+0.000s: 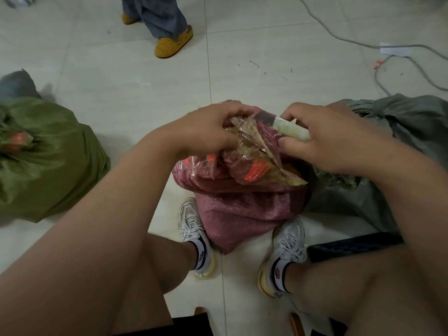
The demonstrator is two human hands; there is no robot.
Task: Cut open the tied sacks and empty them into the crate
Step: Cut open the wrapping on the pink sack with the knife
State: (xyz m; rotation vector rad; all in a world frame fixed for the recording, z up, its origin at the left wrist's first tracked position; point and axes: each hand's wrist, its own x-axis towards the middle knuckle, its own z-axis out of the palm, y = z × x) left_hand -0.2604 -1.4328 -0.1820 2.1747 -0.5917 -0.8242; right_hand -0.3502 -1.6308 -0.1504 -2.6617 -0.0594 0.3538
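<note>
Centrally, pink sack point(244, 214) upright on floor between feet, left hand point(213, 127) pinching its taped neck point(252, 141), right hand point(322, 139) gripping knife point(281, 124), blade against tape.

Single head-mounted wide-angle view, looking steeply down and slightly forward from above the seated wearer's bare knees onto the pale tiled floor point(242, 69). The camera sits close to both hands, left hand point(208, 132) and right hand point(322, 141), which fill the frame's centre over the pink woven sack point(242, 214) standing between the white sneakers point(194, 229). The far edge reaches a bystander's yellow perforated clog point(173, 43); straight tile joints bow toward the borders.
</note>
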